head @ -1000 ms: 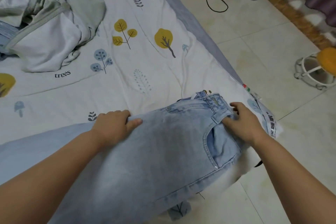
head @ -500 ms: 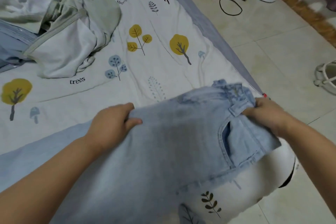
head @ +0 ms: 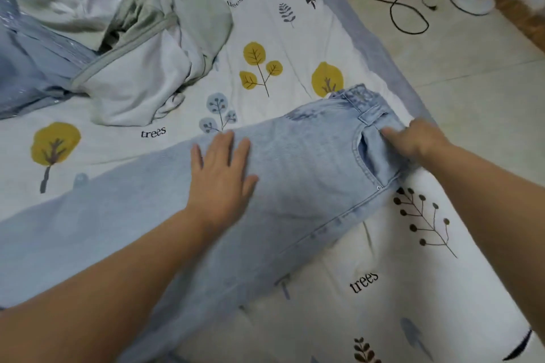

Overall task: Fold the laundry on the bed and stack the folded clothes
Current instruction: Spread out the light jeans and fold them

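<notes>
- Jeans lie flat on the bed.
- Left hand presses them, fingers spread wide.
- Right hand pinches the waist.
- Next, I think: fold them over.

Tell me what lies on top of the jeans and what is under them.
On the jeans: the left hand pressed flat, and the right hand at the pocket by the waistband. Under them is the printed bedsheet; whatever is directly beneath the denim is covered.

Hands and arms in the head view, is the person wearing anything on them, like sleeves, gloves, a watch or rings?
No. The left hand and right hand are bare, with no gloves, rings or watch showing. Both forearms are uncovered as far as the frame edge, with no sleeves in view.
</notes>
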Demonstrator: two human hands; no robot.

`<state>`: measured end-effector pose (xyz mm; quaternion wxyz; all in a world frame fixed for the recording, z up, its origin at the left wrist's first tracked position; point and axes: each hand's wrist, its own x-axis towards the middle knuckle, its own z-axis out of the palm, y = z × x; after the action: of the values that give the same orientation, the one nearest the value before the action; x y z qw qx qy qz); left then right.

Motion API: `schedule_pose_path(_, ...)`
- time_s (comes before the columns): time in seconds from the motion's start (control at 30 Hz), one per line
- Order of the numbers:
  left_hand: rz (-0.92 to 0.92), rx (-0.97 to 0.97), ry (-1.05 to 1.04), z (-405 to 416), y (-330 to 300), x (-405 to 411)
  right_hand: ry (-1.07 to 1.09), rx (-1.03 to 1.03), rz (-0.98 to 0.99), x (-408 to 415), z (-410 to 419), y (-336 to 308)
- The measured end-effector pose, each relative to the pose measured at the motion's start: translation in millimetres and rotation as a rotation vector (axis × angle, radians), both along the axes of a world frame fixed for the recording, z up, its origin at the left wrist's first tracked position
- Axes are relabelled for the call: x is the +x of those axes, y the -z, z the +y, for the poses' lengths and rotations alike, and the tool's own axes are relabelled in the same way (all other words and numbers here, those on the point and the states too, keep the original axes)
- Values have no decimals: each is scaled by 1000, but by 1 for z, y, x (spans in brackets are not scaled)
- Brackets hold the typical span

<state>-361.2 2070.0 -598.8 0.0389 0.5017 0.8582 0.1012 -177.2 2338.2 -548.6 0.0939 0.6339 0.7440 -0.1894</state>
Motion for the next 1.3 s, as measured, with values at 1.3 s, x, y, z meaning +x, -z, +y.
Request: schedule_pose_path(1.3, -47, -186, -289, -242, -44, -111, -1117, 92, 44, -120, -285, 0)
